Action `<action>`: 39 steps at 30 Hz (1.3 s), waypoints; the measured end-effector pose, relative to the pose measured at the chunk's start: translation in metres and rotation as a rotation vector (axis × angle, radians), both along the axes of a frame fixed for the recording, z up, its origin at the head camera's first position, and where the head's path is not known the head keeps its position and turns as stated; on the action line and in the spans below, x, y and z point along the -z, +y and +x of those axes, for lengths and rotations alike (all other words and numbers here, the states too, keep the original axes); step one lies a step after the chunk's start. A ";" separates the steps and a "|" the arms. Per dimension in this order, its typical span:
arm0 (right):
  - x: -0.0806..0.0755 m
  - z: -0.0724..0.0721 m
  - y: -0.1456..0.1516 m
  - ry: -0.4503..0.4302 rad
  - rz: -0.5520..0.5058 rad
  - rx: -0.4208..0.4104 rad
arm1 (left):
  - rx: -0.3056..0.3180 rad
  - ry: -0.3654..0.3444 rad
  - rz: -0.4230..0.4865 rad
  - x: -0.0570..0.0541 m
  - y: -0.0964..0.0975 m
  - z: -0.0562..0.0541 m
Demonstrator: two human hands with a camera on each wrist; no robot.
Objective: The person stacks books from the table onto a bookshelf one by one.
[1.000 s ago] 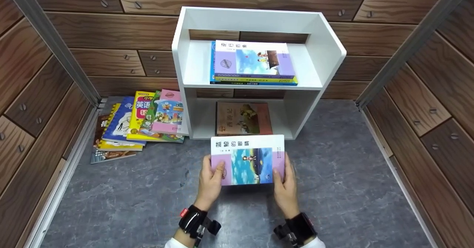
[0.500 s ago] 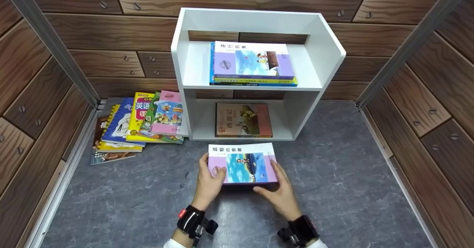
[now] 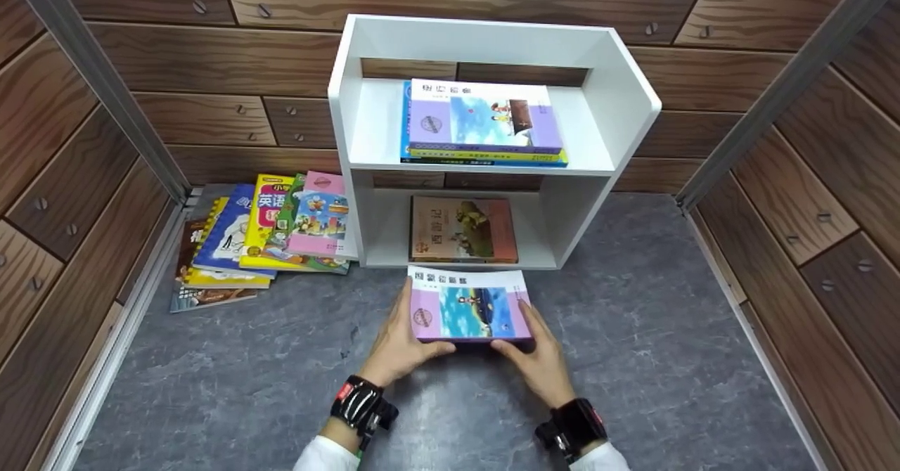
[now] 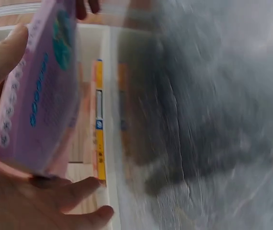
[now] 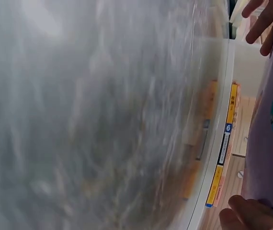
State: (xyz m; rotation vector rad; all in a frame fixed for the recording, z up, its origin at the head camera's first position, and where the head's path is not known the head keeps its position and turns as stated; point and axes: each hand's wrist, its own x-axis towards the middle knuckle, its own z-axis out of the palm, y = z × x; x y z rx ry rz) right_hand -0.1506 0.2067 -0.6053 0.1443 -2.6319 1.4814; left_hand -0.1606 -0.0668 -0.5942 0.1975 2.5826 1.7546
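A storybook (image 3: 470,306) with a purple and white cover lies level between both hands, just in front of the lower compartment of a white shelf (image 3: 610,112). My left hand (image 3: 395,344) holds its left end, the thumb along the near spine edge. At the opposite end my right hand (image 3: 543,358) grips the corner, its thumb also at the spine. Both wrist views show the purple underside of the book (image 4: 43,105). Inside the lower compartment a brownish book (image 3: 464,228) lies flat; its yellow spine (image 5: 221,148) faces out in the right wrist view.
Several books are stacked flat on the upper shelf, a purple one (image 3: 485,116) on top. Left of the shelf, several overlapping books (image 3: 271,221) fan across the grey floor (image 3: 668,358). Wood-patterned walls (image 3: 787,176) enclose the back and sides.
Both thumbs have slid off the cover to the near spine edge, the right one first. The book dipped toward the floor and shifted slightly left, then back right toward the lower compartment.
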 end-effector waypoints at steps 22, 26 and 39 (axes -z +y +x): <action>0.076 -0.122 0.028 0.089 0.148 -0.085 | 0.040 0.063 -0.197 0.038 -0.017 -0.095; 0.088 -0.146 0.034 0.036 0.152 -0.116 | 0.036 0.083 -0.233 0.064 -0.018 -0.123; 0.076 -0.173 0.031 -0.017 0.231 -0.166 | 0.006 0.017 -0.345 0.060 -0.009 -0.146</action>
